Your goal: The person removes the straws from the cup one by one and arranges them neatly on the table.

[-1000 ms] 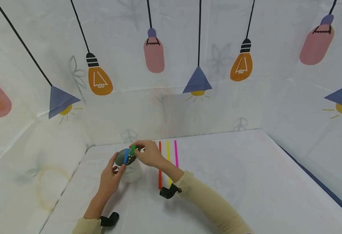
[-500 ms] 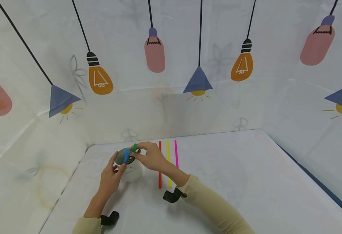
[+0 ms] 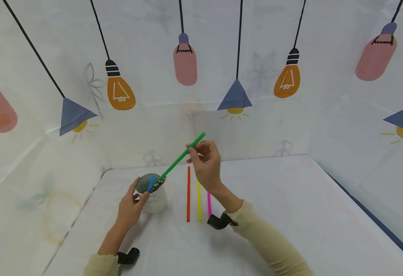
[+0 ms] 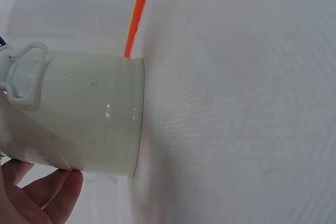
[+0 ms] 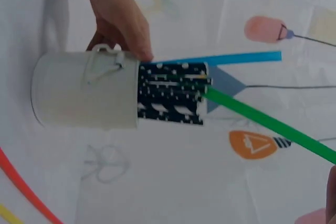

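Observation:
My left hand (image 3: 132,207) grips a white canister (image 3: 156,204) standing upright on the table, thumb and fingers around its rim. A wire clasp shows on its side in the right wrist view. Up and to the right of the mouth, my right hand (image 3: 206,165) pinches a green straw (image 3: 177,161) near its upper end. The straw slants down to the mouth, its lower end hidden behind or inside a dark blue piece with white patterns (image 5: 173,90) that sticks out of the canister. A blue straw (image 5: 241,57) also rises from the mouth, near my left thumb.
Right of the canister, a red straw (image 3: 188,199), a yellow straw (image 3: 199,203) and a pink straw (image 3: 209,203) lie side by side on the white table (image 3: 284,214). A white wall sheet (image 3: 208,126) printed with lamps stands behind.
My right hand has risen up and to the right from the canister's mouth, drawing out a long length of the green straw. My left hand stays on the canister.

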Available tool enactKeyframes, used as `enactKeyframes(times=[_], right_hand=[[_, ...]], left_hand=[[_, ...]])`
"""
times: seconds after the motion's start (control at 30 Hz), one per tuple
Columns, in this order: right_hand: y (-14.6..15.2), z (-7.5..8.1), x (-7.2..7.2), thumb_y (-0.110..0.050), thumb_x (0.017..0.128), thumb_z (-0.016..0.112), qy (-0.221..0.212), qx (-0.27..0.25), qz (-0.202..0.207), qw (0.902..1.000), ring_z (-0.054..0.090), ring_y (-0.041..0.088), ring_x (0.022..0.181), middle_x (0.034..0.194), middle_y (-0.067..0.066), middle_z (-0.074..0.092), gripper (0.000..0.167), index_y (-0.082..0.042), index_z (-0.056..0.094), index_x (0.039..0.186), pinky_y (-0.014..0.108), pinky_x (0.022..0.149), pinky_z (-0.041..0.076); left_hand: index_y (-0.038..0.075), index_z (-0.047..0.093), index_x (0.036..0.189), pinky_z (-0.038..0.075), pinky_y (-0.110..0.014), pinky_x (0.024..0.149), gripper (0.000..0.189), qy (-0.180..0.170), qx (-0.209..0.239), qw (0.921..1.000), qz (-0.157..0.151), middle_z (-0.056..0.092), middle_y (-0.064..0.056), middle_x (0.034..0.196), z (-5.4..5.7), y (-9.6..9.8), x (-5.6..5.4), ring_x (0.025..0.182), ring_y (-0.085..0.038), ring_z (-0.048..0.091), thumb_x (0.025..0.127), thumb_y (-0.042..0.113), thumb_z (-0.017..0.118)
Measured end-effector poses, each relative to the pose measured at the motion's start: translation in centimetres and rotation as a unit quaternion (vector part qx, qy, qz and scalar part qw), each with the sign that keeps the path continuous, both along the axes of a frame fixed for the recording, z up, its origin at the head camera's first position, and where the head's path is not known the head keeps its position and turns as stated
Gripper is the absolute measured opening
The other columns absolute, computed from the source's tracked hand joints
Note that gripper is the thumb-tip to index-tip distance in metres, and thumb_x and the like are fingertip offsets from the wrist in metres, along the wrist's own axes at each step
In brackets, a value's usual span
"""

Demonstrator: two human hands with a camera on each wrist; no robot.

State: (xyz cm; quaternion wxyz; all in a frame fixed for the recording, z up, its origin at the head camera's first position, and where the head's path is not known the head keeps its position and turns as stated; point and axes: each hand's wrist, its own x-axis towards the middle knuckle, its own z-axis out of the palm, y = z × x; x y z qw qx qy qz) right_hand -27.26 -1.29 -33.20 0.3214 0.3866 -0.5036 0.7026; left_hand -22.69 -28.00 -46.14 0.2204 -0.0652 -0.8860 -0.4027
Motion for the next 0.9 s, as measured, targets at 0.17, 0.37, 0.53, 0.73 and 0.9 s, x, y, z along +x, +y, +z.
enactKeyframes(times=[0.17, 0.37, 0.53, 0.73, 0.9], right_hand=[[2.8, 0.8, -1.9, 0.015, 0.091, 0.054, -0.014, -0.042, -0.036, 0.9984, 0.064, 0.034, 0.072, 0.095, 0.020, 0.065, 0.010, 0.013, 0.053, 0.100, 0.033, 0.055, 0.057], [5.6, 2.0, -1.9, 0.014, 0.090, 0.055, -0.077, -0.015, -0.065, 0.9948, 0.063, 0.021, 0.073, 0.098, 0.030, 0.058, 0.016, 0.020, 0.049, 0.104, 0.035, 0.059, 0.057], [7.3, 1.1, -3.2, 0.011, 0.089, 0.060, -0.166, 0.066, -0.061, 0.9821, 0.062, 0.035, 0.079, 0.103, 0.033, 0.056, 0.023, 0.014, 0.053, 0.111, 0.045, 0.069, 0.057], [9.2, -2.2, -6.7, 0.001, 0.092, 0.063, -0.247, 0.170, -0.071, 0.9514, 0.063, 0.037, 0.084, 0.105, 0.026, 0.061, 0.025, 0.005, 0.059, 0.116, 0.046, 0.072, 0.057], [10.2, -4.6, -8.3, -0.005, 0.094, 0.061, -0.320, 0.268, -0.061, 0.9067, 0.064, 0.030, 0.085, 0.108, 0.020, 0.060, 0.028, 0.002, 0.056, 0.121, 0.044, 0.073, 0.057]], left_hand=[[0.010, 0.024, 0.154, 0.048, -0.057, 0.088, 0.068, -0.032, 0.012, 0.9993, -0.016, 0.041, -0.032, 0.141, 0.4, -0.1, 0.0, 0.114, -0.053, 0.052, 0.100, 0.035, 0.055], [0.011, 0.018, 0.156, 0.044, -0.055, 0.095, 0.071, -0.066, 0.027, 0.9964, -0.045, 0.031, -0.030, 0.149, 0.7, -0.6, -0.2, 0.121, -0.053, 0.046, 0.100, 0.037, 0.054], [0.015, 0.014, 0.157, 0.040, -0.057, 0.098, 0.073, -0.099, 0.042, 0.9929, -0.052, 0.020, -0.025, 0.156, 1.3, -0.8, 0.1, 0.125, -0.051, 0.042, 0.100, 0.041, 0.052], [0.017, 0.007, 0.158, 0.042, -0.058, 0.095, 0.068, -0.144, 0.087, 0.9827, -0.079, 0.006, -0.024, 0.159, 2.0, -0.5, 0.4, 0.133, -0.053, 0.027, 0.104, 0.044, 0.038], [0.020, 0.003, 0.157, 0.040, -0.061, 0.094, 0.066, -0.186, 0.157, 0.9647, -0.101, -0.003, -0.020, 0.160, 2.2, -0.2, 0.6, 0.141, -0.049, 0.010, 0.105, 0.044, 0.034]])
